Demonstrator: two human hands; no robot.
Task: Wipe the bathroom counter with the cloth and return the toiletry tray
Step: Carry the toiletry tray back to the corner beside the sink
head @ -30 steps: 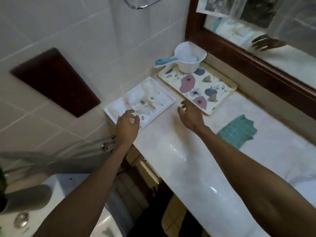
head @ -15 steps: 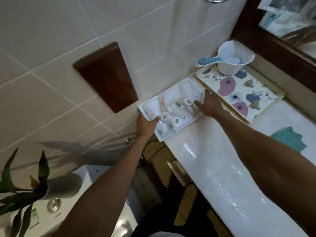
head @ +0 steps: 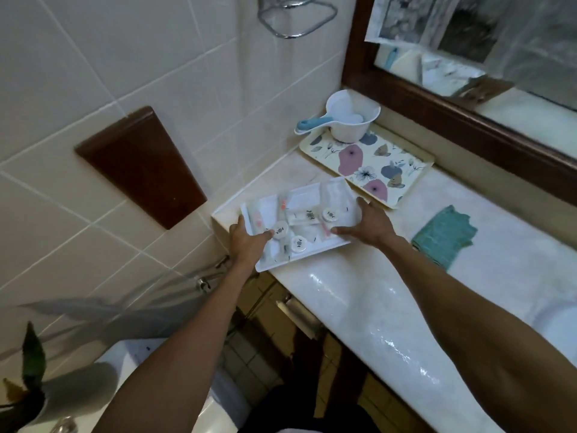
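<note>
Currently, a brown wooden panel (head: 140, 165) is seen set into the tiled wall at about nine o'clock from the toiletry tray (head: 307, 201). The tray is white, shallow and rectangular, filled with clear sachets, small white round-capped pots and a tube with a pink tip. It is found at the left end of the counter (head: 359, 295), its near-left corner overhanging the front edge; whether it is lifted clear of the surface cannot be told. Its long axis is laid diagonally, pointing from about seven o'clock to one o'clock, toward the floral tray (head: 390, 157).

The tray's left short end is gripped by the left hand (head: 249, 242), the thumb hooked over the rim onto the contents and the fingers hidden beneath. The right side is clasped by the right hand (head: 368, 225), thumb laid along the near edge and fingers spread along the far corner, so the tray is held between both hands.

At one o'clock from it, just apart, the floral tray is set against the wall under the mirror frame (head: 468, 117), and a white scoop (head: 352, 120) with a blue handle is stood on its far end. At three o'clock, near the right forearm, a teal cloth (head: 443, 235) is left crumpled on the pale, glossy marble counter, touched by neither hand
</note>
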